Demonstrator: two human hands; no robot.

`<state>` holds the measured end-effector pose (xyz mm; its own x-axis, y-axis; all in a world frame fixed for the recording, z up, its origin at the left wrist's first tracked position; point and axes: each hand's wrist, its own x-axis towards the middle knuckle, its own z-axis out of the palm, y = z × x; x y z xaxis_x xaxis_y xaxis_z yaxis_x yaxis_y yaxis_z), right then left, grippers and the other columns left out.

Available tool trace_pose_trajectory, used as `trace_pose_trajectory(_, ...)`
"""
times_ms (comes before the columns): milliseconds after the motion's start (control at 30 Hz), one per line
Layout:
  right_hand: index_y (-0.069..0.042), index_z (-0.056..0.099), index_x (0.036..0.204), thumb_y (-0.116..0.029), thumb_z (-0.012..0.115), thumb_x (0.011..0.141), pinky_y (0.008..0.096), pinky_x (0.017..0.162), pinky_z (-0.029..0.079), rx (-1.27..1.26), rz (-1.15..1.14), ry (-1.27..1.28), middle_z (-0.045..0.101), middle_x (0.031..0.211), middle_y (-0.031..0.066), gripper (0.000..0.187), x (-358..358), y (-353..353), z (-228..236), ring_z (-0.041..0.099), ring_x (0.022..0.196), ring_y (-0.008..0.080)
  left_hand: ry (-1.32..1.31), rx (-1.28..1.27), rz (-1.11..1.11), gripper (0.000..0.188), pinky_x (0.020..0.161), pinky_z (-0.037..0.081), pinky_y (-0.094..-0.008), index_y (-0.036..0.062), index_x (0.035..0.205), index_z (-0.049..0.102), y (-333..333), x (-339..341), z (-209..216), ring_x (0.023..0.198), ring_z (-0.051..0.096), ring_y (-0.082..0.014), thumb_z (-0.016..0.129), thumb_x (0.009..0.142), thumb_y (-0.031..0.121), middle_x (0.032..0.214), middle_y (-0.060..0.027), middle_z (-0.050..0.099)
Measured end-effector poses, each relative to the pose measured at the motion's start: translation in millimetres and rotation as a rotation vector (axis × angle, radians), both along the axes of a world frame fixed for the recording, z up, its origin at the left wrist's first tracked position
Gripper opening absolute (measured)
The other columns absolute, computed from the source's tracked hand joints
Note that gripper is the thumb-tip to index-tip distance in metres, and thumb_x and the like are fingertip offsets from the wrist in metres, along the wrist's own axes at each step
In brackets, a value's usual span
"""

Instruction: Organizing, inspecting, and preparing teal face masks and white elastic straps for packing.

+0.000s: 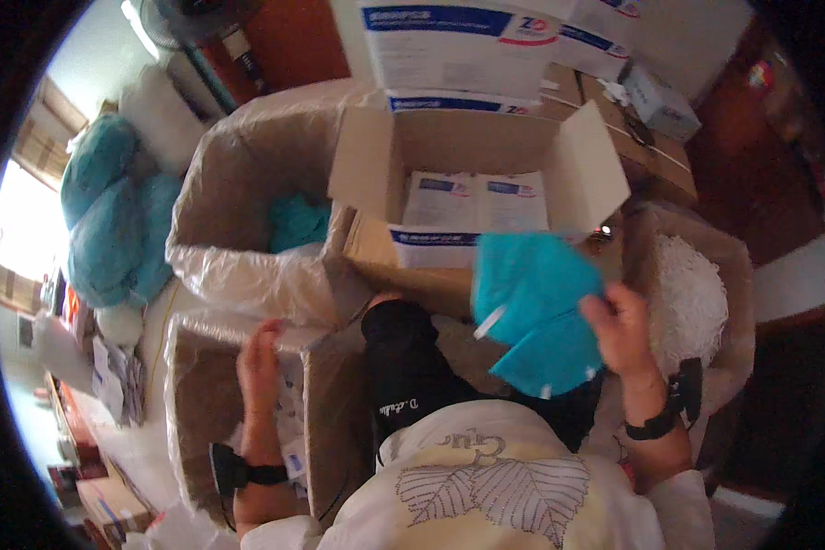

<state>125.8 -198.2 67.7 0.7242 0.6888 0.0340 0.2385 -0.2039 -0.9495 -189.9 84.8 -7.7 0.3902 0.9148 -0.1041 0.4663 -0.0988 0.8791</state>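
Your right hand (621, 325) has the teal masks (536, 284), thumb and fingers closed on their right edge. At least two flat pieces show, one fanned below the other; the picture is soft here, so there may well be more in the stack. Judging by how they hang, expect them to be light and soft, with a little stiffness along the folds. They should not be fragile, but smooth faces could slide on each other and splay, so a pinch through every layer near the shared edge would serve you better than a grip on the outer one. Keep your fingers off the small white tabs at the lower edges.

The masks lie to the left of your right hand, held up before the near right corner of the open carton (477, 142); whether they touch its near wall, you cannot tell from this angle. Behind them, inside the carton, white and blue packets (440, 197) lie side by side.

Your left hand (260, 357) is well apart from the masks, its fingers extended and nothing showing in it. It is raised over the lower left box (206, 346), near that box's far right corner.
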Motion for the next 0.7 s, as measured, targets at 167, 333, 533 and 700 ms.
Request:
trace_pose_trajectory(167,0.0,0.049,0.069,-0.018,0.063,0.078,0.0288,0.05,0.035,-0.033,0.254,-0.11,0.046,0.06,0.0079,0.025,-11,-12,1,0.041,0.056,0.012,-0.72,-0.16,-0.887,0.066,0.096,0.031,-0.0334,0.0034,0.131,0.028,-83,141,37,0.116,0.04,-0.0205,0.061,0.079,0.03,0.128,-0.0119,0.038)
trace_pose_trajectory(333,0.001,0.047,0.067,-0.019,0.063,0.077,0.0338,0.051,0.036,-0.065,0.294,-0.199,0.044,0.061,0.0135,0.027,-10,-41,-1,0.042,0.053,0.0261,-0.555,-0.788,-0.968,0.068,0.095,0.032,-0.0344,0.0044,0.135,0.021,-128,179,53,0.113,0.041,-0.0213,0.055,0.084,0.033,0.127,-0.0121,0.038)
trace_pose_trajectory(533,0.001,0.048,0.067,-0.021,0.063,0.077,0.0359,0.053,0.037,-0.082,0.272,-0.265,0.045,0.062,0.0147,0.028,0,-61,-10,0.046,0.056,0.0306,-0.736,-0.956,-0.933,0.059,0.098,0.028,-0.0356,0.0038,0.132,0.025,-147,192,31,0.119,0.036,-0.0232,0.042,0.088,0.04,0.133,-0.0122,0.031)
trace_pose_trajectory(700,0.0,0.047,0.066,-0.022,0.062,0.078,0.0363,0.053,0.037,-0.02,0.238,-0.257,0.045,0.062,0.0155,0.029,6,-62,-7,0.045,0.056,0.0301,-0.694,-0.738,-0.976,0.05,0.1,0.026,-0.0347,0.0028,0.129,0.031,-147,187,34,0.122,0.031,-0.0222,0.038,0.091,0.034,0.133,-0.0121,0.032)
